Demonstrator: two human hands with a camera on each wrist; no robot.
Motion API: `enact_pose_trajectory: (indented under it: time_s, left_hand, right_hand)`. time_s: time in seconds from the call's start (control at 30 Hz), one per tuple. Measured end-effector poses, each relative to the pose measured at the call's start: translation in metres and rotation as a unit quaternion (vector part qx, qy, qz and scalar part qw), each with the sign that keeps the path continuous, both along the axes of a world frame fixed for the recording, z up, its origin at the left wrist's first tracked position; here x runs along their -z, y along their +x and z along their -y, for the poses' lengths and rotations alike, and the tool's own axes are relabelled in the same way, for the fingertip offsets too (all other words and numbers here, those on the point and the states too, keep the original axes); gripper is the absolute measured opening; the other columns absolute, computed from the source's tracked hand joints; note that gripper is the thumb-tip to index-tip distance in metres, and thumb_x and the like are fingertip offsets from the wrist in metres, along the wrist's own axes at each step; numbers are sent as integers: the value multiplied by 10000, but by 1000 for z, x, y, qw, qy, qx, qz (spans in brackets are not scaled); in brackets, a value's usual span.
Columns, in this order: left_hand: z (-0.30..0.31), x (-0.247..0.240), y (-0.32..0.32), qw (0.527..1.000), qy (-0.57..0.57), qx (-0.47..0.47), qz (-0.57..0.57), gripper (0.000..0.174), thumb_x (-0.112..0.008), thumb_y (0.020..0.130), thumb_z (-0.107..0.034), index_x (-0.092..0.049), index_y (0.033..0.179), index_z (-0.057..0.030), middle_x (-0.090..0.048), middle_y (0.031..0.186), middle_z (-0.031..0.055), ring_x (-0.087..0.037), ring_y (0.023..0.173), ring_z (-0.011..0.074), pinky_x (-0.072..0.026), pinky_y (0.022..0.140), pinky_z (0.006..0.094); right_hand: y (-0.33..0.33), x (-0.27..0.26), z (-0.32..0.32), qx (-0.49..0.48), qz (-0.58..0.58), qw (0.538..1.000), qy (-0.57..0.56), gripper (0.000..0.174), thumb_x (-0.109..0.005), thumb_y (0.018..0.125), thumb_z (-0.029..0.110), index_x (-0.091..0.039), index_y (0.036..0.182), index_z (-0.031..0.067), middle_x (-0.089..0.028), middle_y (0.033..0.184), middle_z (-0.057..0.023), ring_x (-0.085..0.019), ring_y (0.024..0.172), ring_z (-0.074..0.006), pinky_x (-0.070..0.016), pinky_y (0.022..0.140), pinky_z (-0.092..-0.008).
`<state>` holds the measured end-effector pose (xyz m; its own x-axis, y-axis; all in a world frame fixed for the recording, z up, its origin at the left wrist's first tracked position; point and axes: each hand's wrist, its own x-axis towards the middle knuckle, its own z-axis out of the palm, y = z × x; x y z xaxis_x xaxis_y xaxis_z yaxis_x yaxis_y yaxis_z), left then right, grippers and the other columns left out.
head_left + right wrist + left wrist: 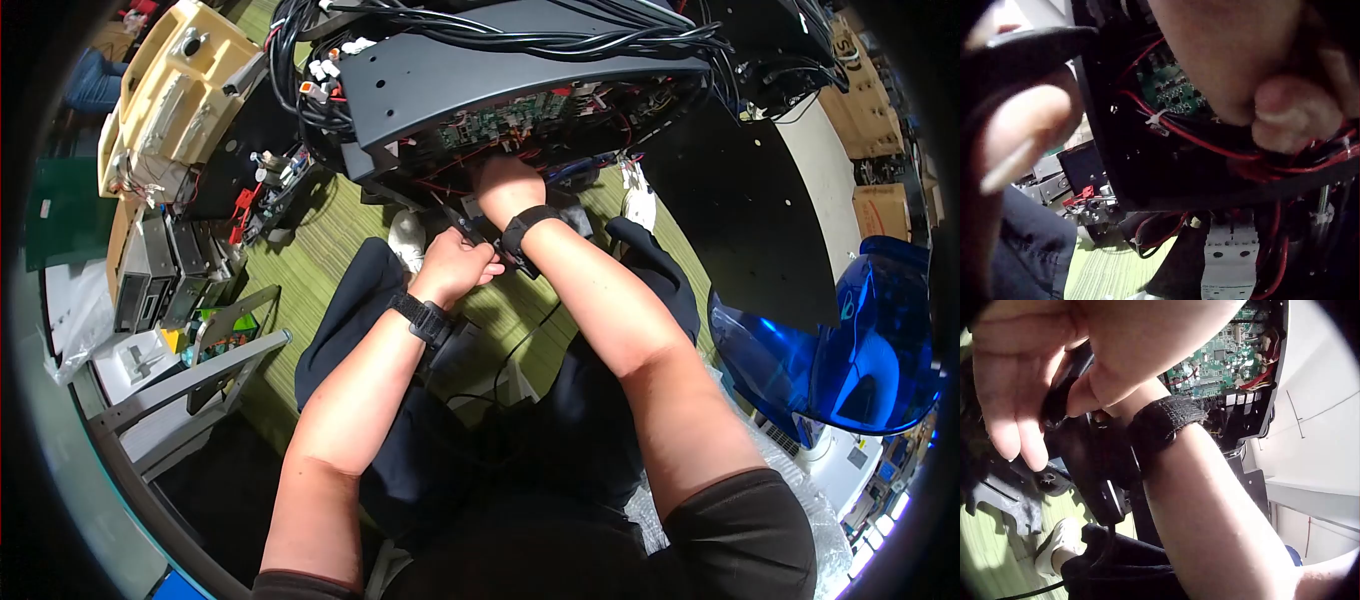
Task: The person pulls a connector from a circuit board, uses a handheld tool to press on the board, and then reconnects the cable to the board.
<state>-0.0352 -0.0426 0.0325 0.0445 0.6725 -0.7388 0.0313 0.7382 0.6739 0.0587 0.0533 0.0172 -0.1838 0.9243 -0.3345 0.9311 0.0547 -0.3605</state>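
My left hand (458, 265) grips a slim black tool (463, 224) in front of the dark housing (420, 92). In the left wrist view the thumb of the left hand (1107, 362) bends against the dark handle, two other fingers extending beside it. My right hand (508, 190) reaches into the housing's underside, below a green circuit board (520, 116). Seen from the right wrist, the bent fingers of the right hand (1291, 112) lie against red wires (1210, 147); whether they pinch them is hidden.
Thick black cables (560, 42) drape over the housing. A cream plastic shell (170, 100) and metal boxes (145, 270) are at the left, with a translucent blue part (870, 340) at the right. A white module (1229, 256) sits below the housing's edge.
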Motion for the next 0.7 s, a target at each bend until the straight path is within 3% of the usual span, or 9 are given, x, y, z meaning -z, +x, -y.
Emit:
enact_pose_trajectory:
  time_s: [0.1, 0.13, 0.27, 0.47, 0.53, 0.7]
  left_hand:
    - [3, 3, -6, 1000, -2, 11, 9, 160, -499, 885, -56, -485, 968, 80, -638, 855, 139, -664, 759, 178, -553, 605, 231]
    - [4, 1, -7, 1000, -2, 12, 2, 151, -496, 886, -60, -498, 959, 72, -639, 861, 134, -662, 761, 173, -549, 601, 231]
    - [6, 0, -8, 1000, 19, 23, 10, 146, -493, 886, -67, -511, 949, 63, -640, 876, 128, -657, 733, 162, -541, 587, 227]
    - [3, 8, -11, 998, 22, 47, -20, 158, -504, 880, -71, -553, 905, 78, -650, 804, 118, -650, 697, 141, -534, 591, 218]
    - [2, 8, -10, 999, 14, 33, -7, 168, -545, 833, -47, -448, 894, 76, -589, 771, 112, -649, 672, 170, -516, 532, 244]
    - [1, 1, -6, 999, 20, 46, -5, 153, -550, 837, -52, -462, 874, 67, -589, 759, 102, -643, 655, 159, -515, 533, 240]
  right_hand:
    - [-1, 12, -3, 68, -51, 996, 9, 216, -546, 810, 211, -688, 811, 48, -657, 840, -189, -652, 817, -320, -535, 672, -383]
    - [2, 14, -1, 80, -88, 993, 22, 282, -554, 814, 285, -677, 803, 31, -648, 826, -201, -640, 808, -345, -524, 690, -401]
    - [7, 48, -3, 95, -131, 985, 58, 381, -588, 794, 397, -670, 767, 26, -637, 790, -213, -626, 778, -366, -511, 681, -424]
    - [14, 48, -7, 40, -155, 983, 88, 377, -598, 791, 392, -668, 730, 26, -631, 754, -206, -617, 732, -372, -501, 661, -431]
    - [17, 36, -2, 61, -190, 975, 94, 368, -594, 793, 382, -668, 723, 29, -628, 746, -206, -614, 725, -375, -500, 658, -431]
    - [22, 41, -2, 67, -246, 952, 171, 331, -594, 795, 340, -666, 711, 28, -622, 726, -204, -609, 711, -377, -495, 649, -430]
